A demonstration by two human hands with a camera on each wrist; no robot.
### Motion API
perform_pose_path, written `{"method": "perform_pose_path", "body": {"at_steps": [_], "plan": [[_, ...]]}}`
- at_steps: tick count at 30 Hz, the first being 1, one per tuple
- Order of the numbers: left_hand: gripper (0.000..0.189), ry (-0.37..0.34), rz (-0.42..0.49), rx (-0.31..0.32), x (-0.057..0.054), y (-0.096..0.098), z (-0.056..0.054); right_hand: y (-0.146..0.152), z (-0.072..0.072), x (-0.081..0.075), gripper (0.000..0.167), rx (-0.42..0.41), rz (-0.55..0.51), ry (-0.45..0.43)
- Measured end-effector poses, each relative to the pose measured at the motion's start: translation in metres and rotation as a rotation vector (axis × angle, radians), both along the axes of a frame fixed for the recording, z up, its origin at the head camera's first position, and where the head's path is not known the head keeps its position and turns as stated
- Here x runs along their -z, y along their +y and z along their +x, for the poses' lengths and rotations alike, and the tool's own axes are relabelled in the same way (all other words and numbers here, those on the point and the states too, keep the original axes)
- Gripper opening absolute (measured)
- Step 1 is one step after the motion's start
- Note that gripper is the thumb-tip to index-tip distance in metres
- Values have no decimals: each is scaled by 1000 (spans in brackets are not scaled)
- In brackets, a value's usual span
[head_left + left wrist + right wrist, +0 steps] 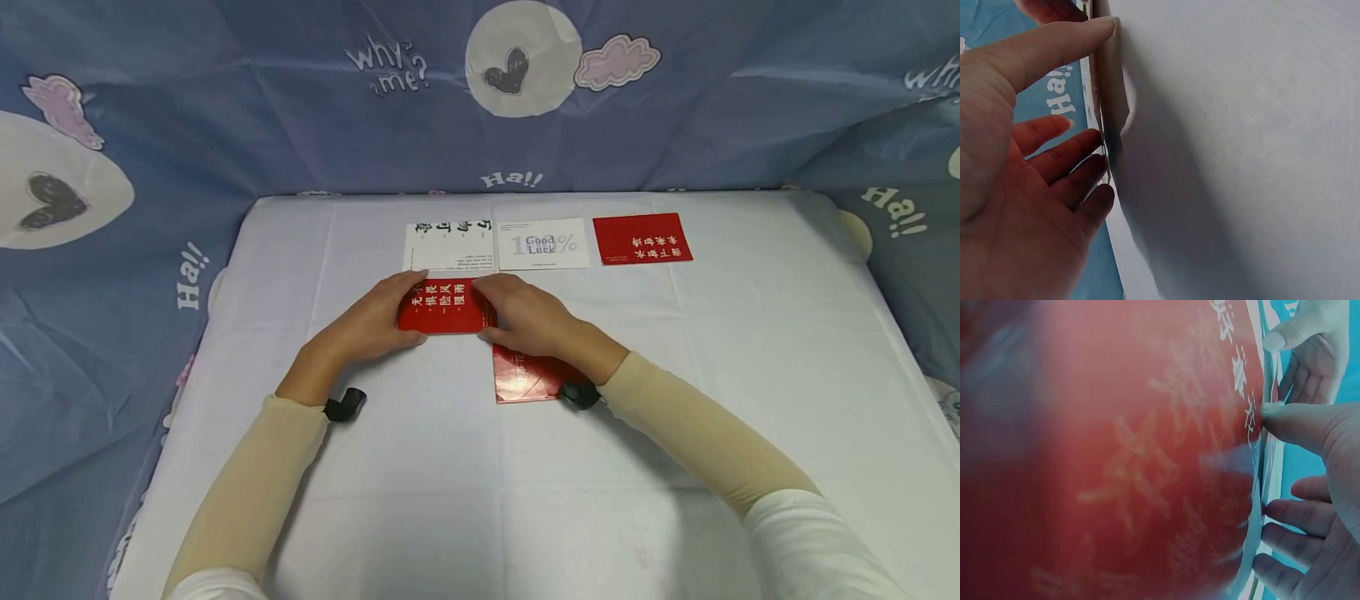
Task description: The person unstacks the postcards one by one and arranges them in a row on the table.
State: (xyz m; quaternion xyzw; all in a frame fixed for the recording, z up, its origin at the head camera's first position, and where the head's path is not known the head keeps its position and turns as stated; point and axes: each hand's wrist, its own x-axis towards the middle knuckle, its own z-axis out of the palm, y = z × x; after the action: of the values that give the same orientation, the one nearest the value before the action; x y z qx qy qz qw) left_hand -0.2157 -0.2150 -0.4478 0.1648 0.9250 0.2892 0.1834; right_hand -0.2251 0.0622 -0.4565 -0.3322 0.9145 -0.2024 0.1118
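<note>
A red card [448,321] with white characters lies flat at the middle of the white table. My left hand [371,321] holds its left end, thumb at the near edge and fingertips toward the far edge. At the right end my right hand [528,317] grips it the same way, covering that corner. Under the right hand and wrist lies a second red card [517,385], partly hidden, its glossy face with pale gold characters filling much of the right wrist view. In the left wrist view, the thumb [1094,34] presses at a thin edge.
Behind the held card, a row stands across the table [420,517]: a white card with dark characters [450,246], a white "Good Luck" card [543,258] and another red card [618,237]. A blue patterned cloth [300,108] rises along the back and sides.
</note>
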Motion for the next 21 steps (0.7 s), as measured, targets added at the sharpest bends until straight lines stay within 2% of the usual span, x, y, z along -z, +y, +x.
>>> {"method": "perform_pose_path", "body": {"at_steps": [8,12,16,21], "plan": [[97,11,19,14,1,-1,2,0,0,0,77,7,1,-1],[96,34,6,1,1,1,3,2,0,-2,78,5,-2,4],[95,61,-9,-18,0,5,7,7,3,-5,81,6,-28,9],[94,102,-43,0,-4,15,14,20,9,-10,82,0,-43,22]]}}
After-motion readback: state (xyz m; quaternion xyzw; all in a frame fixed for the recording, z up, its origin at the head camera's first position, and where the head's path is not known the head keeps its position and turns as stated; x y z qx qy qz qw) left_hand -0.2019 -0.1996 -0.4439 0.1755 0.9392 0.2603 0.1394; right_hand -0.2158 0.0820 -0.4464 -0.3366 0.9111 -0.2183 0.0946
